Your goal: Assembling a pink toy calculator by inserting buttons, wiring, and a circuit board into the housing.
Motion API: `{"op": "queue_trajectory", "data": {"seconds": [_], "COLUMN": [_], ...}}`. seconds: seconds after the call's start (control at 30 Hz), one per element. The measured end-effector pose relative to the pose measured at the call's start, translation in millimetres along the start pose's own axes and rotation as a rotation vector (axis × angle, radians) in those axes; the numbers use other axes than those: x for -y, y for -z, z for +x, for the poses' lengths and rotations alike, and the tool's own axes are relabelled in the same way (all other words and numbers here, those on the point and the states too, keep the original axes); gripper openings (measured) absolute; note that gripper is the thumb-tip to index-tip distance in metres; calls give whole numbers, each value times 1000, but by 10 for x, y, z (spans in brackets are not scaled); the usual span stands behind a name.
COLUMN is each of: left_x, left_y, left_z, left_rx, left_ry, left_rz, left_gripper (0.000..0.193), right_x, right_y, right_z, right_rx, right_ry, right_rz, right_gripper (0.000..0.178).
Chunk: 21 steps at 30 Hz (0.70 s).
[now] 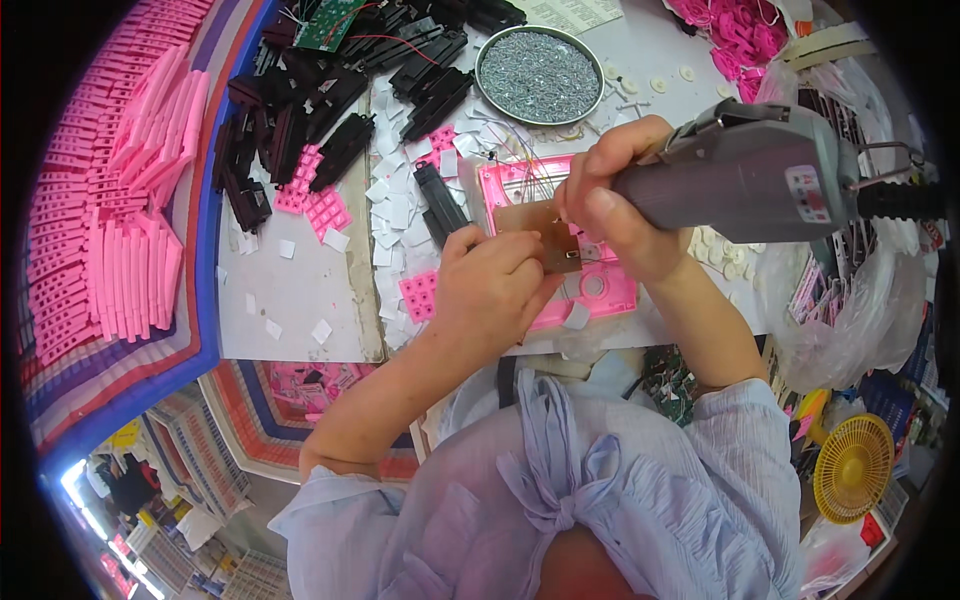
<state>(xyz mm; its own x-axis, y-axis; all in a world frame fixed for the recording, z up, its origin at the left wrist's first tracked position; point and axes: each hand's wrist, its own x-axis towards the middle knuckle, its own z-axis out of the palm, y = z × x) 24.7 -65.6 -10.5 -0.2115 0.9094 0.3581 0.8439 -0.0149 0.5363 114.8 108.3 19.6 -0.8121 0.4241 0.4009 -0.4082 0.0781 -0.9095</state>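
Note:
A pink plastic casing (612,300) lies on the table in front of me, with a brown circuit board (522,222) and thin wires on it. My left hand (492,282) rests at the board's lower left, fingers bent and closed against its edge. In my right hand (625,200) is a large grey electric screwdriver (740,180), tipped almost flat, its front end toward the board. The fingers wrap its front part and hide the bit. Left of the casing sits a black plastic module (440,203), near a pink button pad (419,296).
A round tray (540,75) full of small screws stands at the back. Black plastic modules (330,100) pile up at back left, beside scattered white squares (398,215). Pink plastic parts (140,250) fill a blue-edged bin at far left. Plastic bags (840,310) crowd the right.

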Motion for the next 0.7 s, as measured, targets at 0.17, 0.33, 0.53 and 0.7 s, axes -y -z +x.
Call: {"op": "queue_trajectory", "data": {"seconds": [0.17,0.33,0.53,0.7], "left_x": [-13,4,39,0], "left_y": [6,18,51,12], "left_z": [-25,-60,-7,207], "left_rx": [-9,-21,-69,-227], "left_ry": [57,72,120,-43], "left_rz": [-42,-91,-208,-346], "left_gripper": [13,14,18,24], "right_x": [-72,-67,203,379], "right_y": [-32,-16,-99,-134], "right_z": [-26,-68,0,20], "right_rx": [78,54,-80,-18], "right_ry": [15,-23,24,88], "right_rz": [-132,-87,302,356], "right_gripper": [22,21,25,31]}}
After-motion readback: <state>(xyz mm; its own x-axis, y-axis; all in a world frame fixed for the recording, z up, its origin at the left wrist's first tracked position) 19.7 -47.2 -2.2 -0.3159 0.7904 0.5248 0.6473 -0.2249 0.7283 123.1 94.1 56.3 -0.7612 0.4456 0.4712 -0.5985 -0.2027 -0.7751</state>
